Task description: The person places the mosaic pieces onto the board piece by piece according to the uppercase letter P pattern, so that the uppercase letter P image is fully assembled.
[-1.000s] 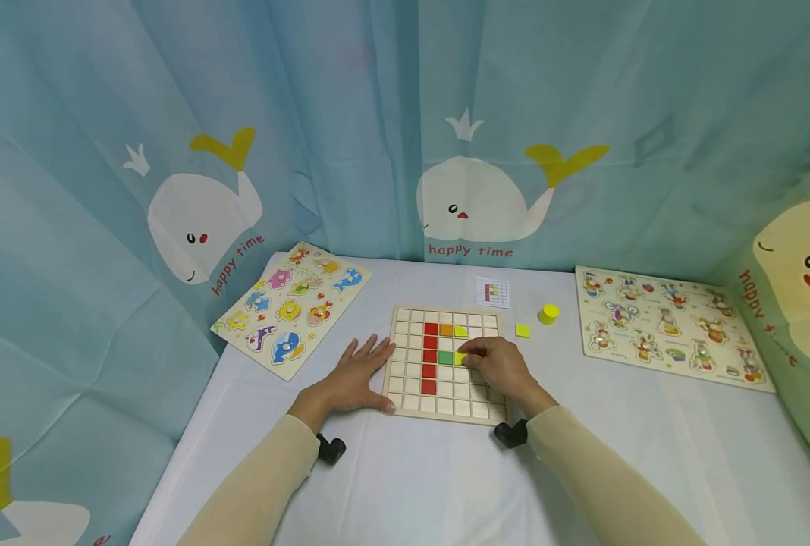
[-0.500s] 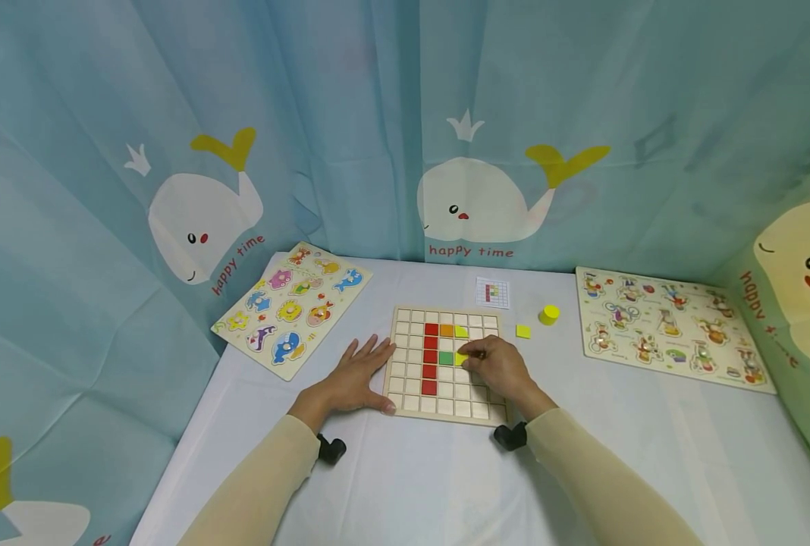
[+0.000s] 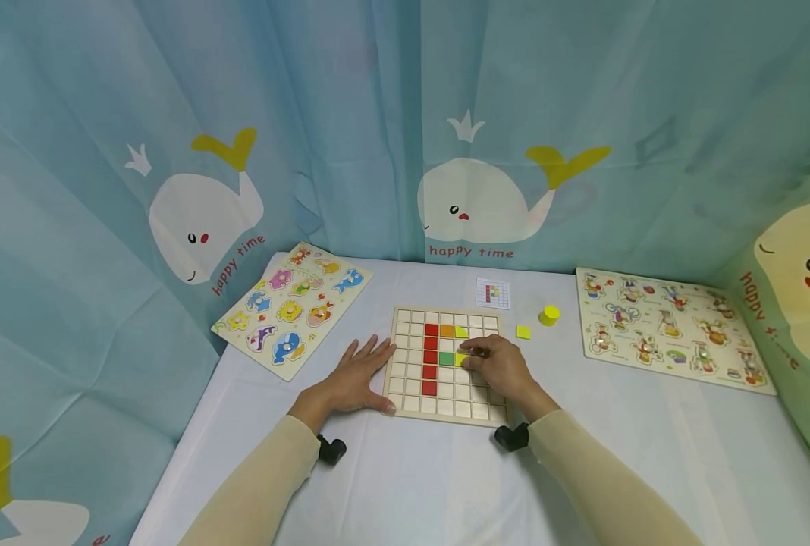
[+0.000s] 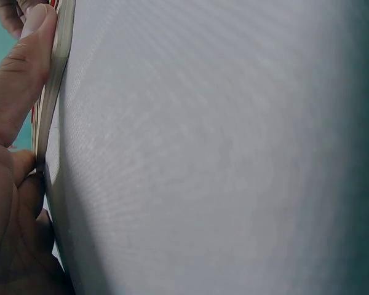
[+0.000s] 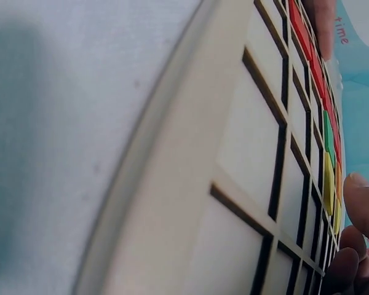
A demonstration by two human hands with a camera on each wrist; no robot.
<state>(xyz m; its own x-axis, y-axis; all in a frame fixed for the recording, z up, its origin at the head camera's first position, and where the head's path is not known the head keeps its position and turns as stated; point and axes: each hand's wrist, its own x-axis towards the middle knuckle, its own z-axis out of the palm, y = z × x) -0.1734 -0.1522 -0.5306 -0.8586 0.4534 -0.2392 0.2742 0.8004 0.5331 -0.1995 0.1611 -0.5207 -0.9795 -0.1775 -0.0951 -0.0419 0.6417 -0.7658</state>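
Note:
On the table lies a wooden grid board [image 3: 405,404] with a column of red square tiles [image 3: 430,372]. An orange tile [image 3: 447,331] and a yellow piece with a cut-off corner [image 3: 461,332] sit in an upper row. My left hand [image 3: 353,381] rests spread against the board's left edge, thumb near its lower corner. My right hand [image 3: 503,369] pinches a yellow tile [image 3: 459,360] at the cell right of the green tile [image 3: 446,358]. In the right wrist view that yellow tile [image 5: 329,184] looks slightly tilted; its contact with the fingertips is partly hidden.
Beyond the board lie a printed pattern card [image 3: 492,293], a loose yellow square tile [image 3: 523,332] and a yellow cylinder [image 3: 550,315]. Picture puzzle boards stand left [image 3: 292,311] and right [image 3: 674,330]. A whale-print curtain [image 3: 350,189] borders the table's back.
Almost nothing differs. The fingers of my right hand shift very slightly at the yellow tile, while my left hand stays at the board's edge.

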